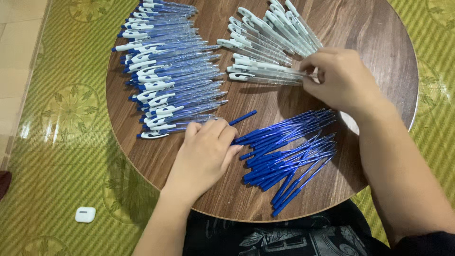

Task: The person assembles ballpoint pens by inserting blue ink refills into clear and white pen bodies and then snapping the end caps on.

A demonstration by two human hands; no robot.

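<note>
Between the left hand's (206, 151) curled fingers a blue refill (242, 117) is lying pinched, poking toward the table (374, 33) centre — the right hand (339, 78) is pinching a clear barrel's (265, 78) tip, bare wood lying beneath.

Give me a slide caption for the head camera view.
Left hand holding a blue refill, right hand at clear pen barrels.
</note>
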